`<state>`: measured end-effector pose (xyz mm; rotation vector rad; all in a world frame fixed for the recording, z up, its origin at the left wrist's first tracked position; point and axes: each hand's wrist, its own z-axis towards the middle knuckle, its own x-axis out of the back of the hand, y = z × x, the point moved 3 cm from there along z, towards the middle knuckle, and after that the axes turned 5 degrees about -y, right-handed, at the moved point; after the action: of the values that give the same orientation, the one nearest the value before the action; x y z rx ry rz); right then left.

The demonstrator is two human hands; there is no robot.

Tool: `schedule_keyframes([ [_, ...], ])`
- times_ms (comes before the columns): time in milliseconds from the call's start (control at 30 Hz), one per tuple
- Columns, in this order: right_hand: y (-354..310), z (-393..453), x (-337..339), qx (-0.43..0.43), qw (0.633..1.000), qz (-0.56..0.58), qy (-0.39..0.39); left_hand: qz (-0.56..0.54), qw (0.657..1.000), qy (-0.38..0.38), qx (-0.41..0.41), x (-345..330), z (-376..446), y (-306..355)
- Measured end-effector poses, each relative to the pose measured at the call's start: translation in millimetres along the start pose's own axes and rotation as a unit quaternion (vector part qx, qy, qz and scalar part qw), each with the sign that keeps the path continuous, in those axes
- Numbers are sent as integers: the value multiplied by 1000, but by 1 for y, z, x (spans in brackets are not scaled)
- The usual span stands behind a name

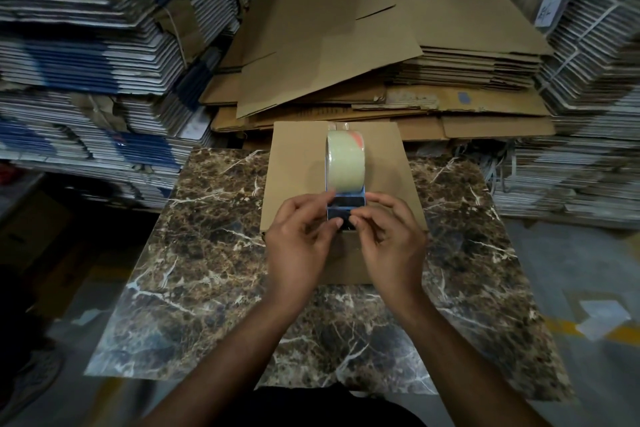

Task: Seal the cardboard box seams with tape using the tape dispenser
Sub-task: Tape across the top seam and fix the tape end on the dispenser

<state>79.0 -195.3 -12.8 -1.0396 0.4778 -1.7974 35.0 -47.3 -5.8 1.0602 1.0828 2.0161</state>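
Both hands, left hand (300, 242) and right hand (391, 239), pinched the tape dispenser (345, 208) between them, steadying it atop the cardboard box (298, 163), probably to free the tape end.

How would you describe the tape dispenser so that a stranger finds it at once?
Find the marble-patterned table in the middle, then the small cardboard box on it. The tape dispenser stands on that box, its near end between both hands; it alone carries a pale tape roll on a blue frame.
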Motion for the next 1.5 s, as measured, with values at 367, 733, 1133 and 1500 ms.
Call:
schedule_keyframes([
  [367, 3, 8, 4, 17, 998, 6, -55, -8, 999, 15, 43, -3, 2, -3],
  [733, 10, 5, 0, -28, 998, 9, -50, -10, 996, 28, 82, -13, -6, -2],
  [1133, 15, 13, 1, -125, 976, 104, -146, -79, 991, -39, 101, -10, 1, -3],
  [1500, 14, 24, 11, -133, 932, 189, -278, -133, 974, -152, 103, -2, 10, -6],
])
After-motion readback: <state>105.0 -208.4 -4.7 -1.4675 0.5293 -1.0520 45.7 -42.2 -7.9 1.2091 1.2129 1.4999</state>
